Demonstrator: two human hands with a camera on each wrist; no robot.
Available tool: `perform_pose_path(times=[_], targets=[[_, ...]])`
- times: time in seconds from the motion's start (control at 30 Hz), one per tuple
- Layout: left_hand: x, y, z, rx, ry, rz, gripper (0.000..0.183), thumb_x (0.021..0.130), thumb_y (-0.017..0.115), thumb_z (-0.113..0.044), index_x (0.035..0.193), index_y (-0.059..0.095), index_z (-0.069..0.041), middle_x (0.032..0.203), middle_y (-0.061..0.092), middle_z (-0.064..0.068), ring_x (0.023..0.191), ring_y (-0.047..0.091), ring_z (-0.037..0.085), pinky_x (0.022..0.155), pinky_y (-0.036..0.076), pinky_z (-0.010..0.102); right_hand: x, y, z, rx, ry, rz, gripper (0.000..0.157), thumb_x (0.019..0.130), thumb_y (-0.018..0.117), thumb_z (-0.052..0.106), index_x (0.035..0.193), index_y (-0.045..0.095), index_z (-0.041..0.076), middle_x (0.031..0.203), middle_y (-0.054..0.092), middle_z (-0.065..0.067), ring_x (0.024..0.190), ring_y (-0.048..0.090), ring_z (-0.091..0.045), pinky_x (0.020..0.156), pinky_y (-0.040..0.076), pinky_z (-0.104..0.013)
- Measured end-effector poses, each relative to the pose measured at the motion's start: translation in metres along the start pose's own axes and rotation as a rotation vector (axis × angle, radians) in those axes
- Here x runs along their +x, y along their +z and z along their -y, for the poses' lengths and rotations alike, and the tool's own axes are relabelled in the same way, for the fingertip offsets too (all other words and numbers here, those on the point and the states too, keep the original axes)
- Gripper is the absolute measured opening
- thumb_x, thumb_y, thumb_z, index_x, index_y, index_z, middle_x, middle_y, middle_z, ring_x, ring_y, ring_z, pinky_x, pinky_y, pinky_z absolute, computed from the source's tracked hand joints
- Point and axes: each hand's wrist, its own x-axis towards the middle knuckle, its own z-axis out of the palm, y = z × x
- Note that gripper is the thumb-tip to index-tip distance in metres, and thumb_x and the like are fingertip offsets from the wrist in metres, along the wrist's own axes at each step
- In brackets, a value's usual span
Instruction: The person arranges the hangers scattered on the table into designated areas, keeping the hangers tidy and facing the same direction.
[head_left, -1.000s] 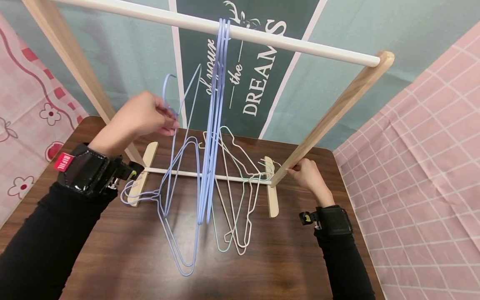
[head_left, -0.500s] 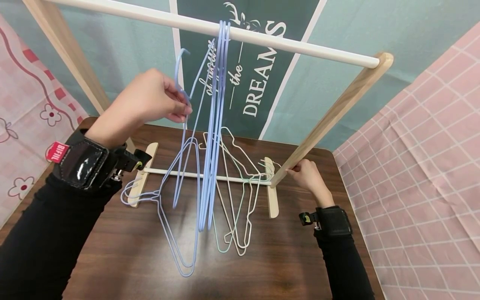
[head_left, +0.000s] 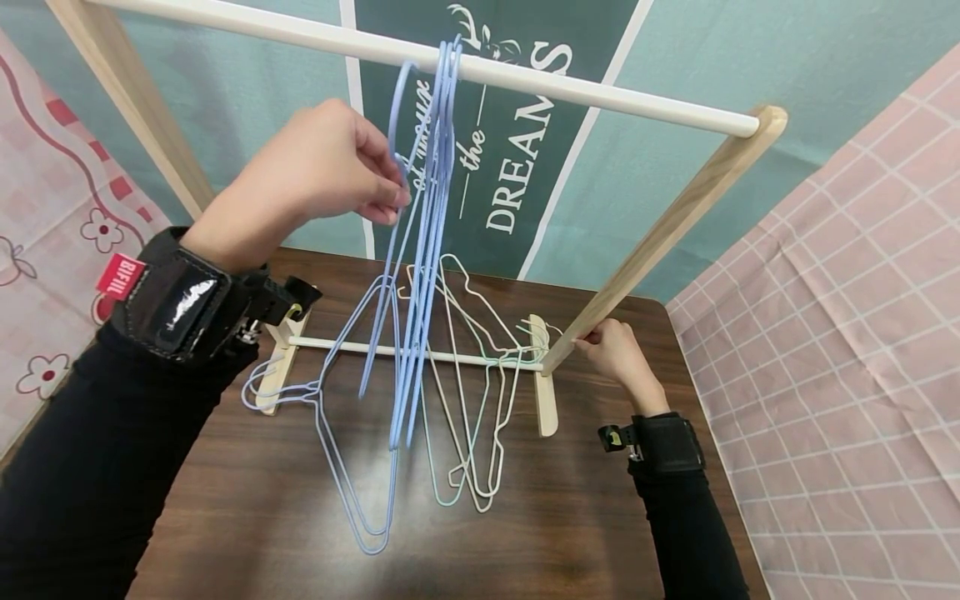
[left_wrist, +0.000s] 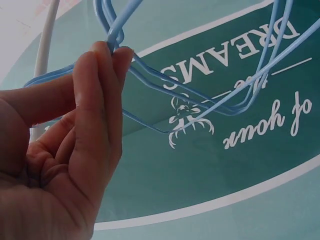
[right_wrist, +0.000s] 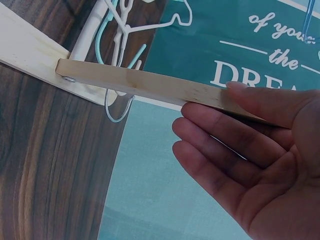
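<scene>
In the head view my left hand (head_left: 337, 167) pinches a blue wire hanger (head_left: 394, 112) just under its hook. The hook's tip is at the white top rail (head_left: 637, 100) of a clothes rack; whether it rests on the rail I cannot tell. Several blue hangers (head_left: 444, 125) hang bunched on that rail, right beside the held one. My right hand (head_left: 618, 354) holds the rack's right wooden post (head_left: 667, 221) low down. The right wrist view shows the thumb on one side of the post (right_wrist: 145, 82) and the fingers on the other.
More blue hangers (head_left: 372, 550) lie on the dark wooden table (head_left: 570, 517) at left. White hangers (head_left: 501, 446) and a mint one (head_left: 447, 502) lie right of the middle, across the rack's lower bar (head_left: 352, 345). A pink checked cloth (head_left: 847, 333) stands at right.
My left hand has moved up and to the right with the blue hanger, bringing its hook to the top rail beside the hanging bunch. The right hand stays on the post.
</scene>
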Motion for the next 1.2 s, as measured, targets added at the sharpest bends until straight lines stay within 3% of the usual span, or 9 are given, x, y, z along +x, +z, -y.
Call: perform_pose_path(times=[0.5, 0.9, 1.2], targets=[[0.004, 0.0, -0.009, -0.035, 0.046, -0.035, 0.014, 0.083, 0.068, -0.014, 0.091, 0.065, -0.003, 0.085, 0.067, 0.007, 0.07, 0.067, 0.014, 0.063, 0.055, 0.022, 0.0, 0.0, -0.001, 0.005, 0.002, 0.003, 0.021, 0.087, 0.06, 0.007, 0.1, 0.064, -0.009, 0.088, 0.065, -0.024, 0.069, 0.062, -0.028, 0.054, 0.043, -0.03], [0.012, -0.001, -0.008, -0.088, 0.033, 0.007, 0.015, 0.085, 0.065, -0.01, 0.095, 0.064, 0.002, 0.09, 0.066, 0.012, 0.07, 0.067, 0.015, 0.066, 0.055, 0.024, 0.001, 0.0, -0.001, -0.007, -0.007, -0.002, 0.021, 0.087, 0.061, 0.007, 0.099, 0.064, -0.01, 0.086, 0.065, -0.024, 0.067, 0.062, -0.027, 0.053, 0.045, -0.03], [0.014, 0.003, -0.005, -0.13, -0.018, 0.046, 0.019, 0.085, 0.064, -0.006, 0.099, 0.061, 0.007, 0.09, 0.065, 0.014, 0.066, 0.066, 0.012, 0.065, 0.055, 0.024, 0.001, 0.0, -0.001, 0.005, -0.01, -0.001, 0.021, 0.087, 0.06, 0.007, 0.099, 0.064, -0.01, 0.086, 0.065, -0.024, 0.07, 0.062, -0.031, 0.053, 0.044, -0.03]])
